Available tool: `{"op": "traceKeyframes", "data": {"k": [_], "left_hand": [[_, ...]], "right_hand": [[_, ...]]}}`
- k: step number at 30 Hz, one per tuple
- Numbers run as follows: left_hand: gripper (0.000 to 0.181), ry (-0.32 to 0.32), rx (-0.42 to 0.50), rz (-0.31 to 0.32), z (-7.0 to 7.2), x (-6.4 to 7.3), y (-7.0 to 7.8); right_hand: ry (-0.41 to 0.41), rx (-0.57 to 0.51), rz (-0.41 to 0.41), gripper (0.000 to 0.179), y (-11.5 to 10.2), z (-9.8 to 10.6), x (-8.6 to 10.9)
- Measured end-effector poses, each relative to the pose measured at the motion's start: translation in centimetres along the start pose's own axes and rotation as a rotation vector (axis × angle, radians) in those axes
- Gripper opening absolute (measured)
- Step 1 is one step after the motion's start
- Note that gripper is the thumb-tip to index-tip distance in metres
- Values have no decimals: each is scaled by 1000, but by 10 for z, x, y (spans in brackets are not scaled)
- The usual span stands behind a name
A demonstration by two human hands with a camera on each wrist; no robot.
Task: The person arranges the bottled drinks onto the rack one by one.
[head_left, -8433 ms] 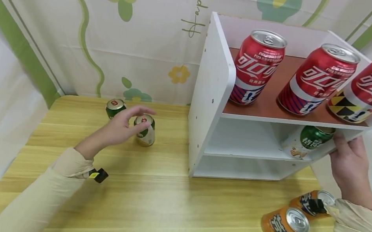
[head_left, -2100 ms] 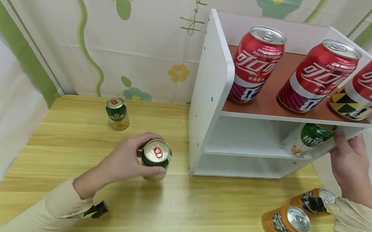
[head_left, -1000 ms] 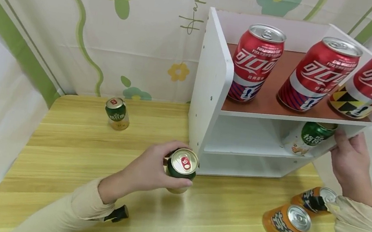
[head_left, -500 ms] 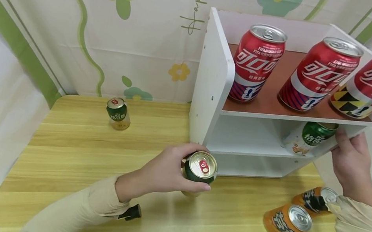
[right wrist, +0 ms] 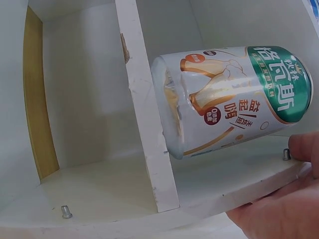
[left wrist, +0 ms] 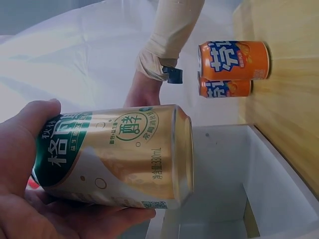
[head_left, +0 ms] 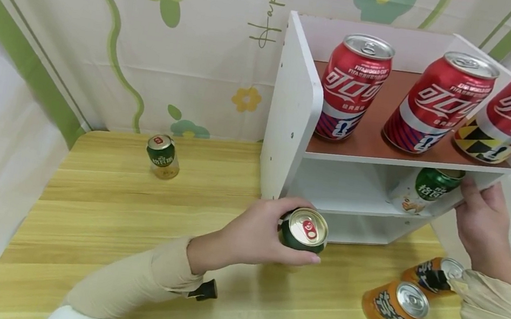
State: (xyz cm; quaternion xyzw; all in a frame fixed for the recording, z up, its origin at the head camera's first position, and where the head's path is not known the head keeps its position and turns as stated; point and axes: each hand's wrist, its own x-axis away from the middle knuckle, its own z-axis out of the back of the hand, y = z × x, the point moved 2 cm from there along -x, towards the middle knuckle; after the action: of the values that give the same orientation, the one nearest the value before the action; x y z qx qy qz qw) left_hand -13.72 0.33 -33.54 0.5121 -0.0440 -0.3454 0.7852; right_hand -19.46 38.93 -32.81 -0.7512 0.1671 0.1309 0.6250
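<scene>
My left hand (head_left: pixel 251 238) grips a green and gold drink can (head_left: pixel 308 229) above the table, in front of the white shelf unit's (head_left: pixel 284 142) lower left part. In the left wrist view, thumb and fingers wrap the can (left wrist: pixel 119 159), and its base points toward the shelf. My right hand (head_left: pixel 483 227) holds the unit's right side panel at its front edge, beside the middle shelf. In the right wrist view, that panel lies between thumb and fingers. Next to it, a green and white can (head_left: pixel 428 189) stands upright on the middle shelf.
Three red cola cans (head_left: pixel 356 89) stand on the top shelf. Two orange soda cans (head_left: pixel 394 304) stand on the table (head_left: pixel 169 213) near my right forearm. Another green and gold can (head_left: pixel 163 157) is at the table's back left. A flowered cloth (head_left: pixel 211 55) hangs behind.
My left hand took hold of the nearer green and gold can at the left, lifted it and carried it rightward to the shelf's front. The right hand stays on the panel.
</scene>
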Motion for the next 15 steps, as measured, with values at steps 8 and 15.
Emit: {"op": "traceKeyframes", "data": {"k": [8, 15], "left_hand": [[65, -6, -83, -4, -15, -22, 9], [64, -8, -66, 29, -27, -36, 16]], "right_hand": [[6, -51, 1, 41, -1, 2, 1], [-15, -49, 15, 42, 0, 1, 1]]}}
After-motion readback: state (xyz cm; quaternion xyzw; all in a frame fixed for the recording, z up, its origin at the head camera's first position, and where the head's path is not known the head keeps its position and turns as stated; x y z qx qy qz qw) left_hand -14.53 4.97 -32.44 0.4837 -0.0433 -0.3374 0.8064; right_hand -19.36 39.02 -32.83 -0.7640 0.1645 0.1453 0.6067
